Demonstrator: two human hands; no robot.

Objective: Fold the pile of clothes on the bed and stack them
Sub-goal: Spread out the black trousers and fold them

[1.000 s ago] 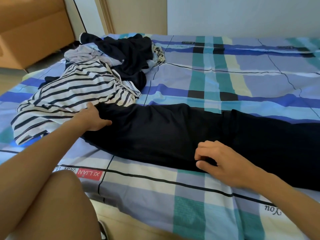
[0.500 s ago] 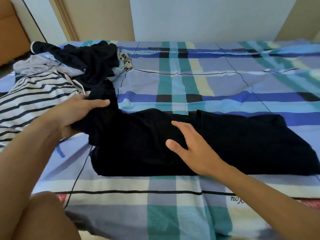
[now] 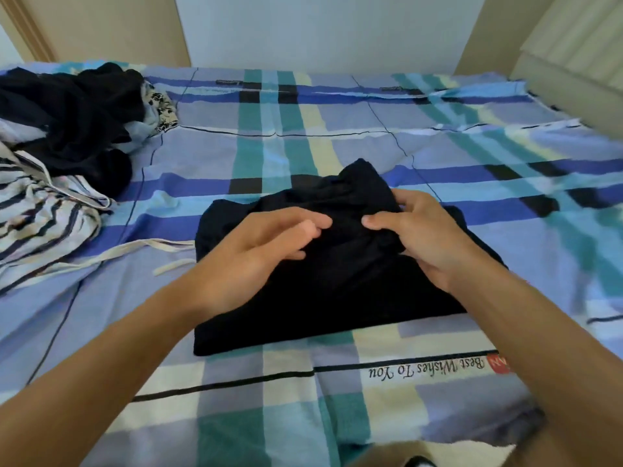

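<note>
Black garment point(image 3: 337, 291) part-folded on bed point(image 3: 438, 136), near edge. Right grip point(image 3: 428, 241) pinches bunched top fold; left grip point(image 3: 266, 247) loose, holding nothing. Risk: bunch sets crooked, or the fold springs open on release.

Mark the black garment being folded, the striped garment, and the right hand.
black garment point(image 3: 320, 298), head view, flat part nearest the camera.
striped garment point(image 3: 40, 224), head view, crumpled body at far left.
right hand point(image 3: 428, 241), head view, back of the hand.
</note>
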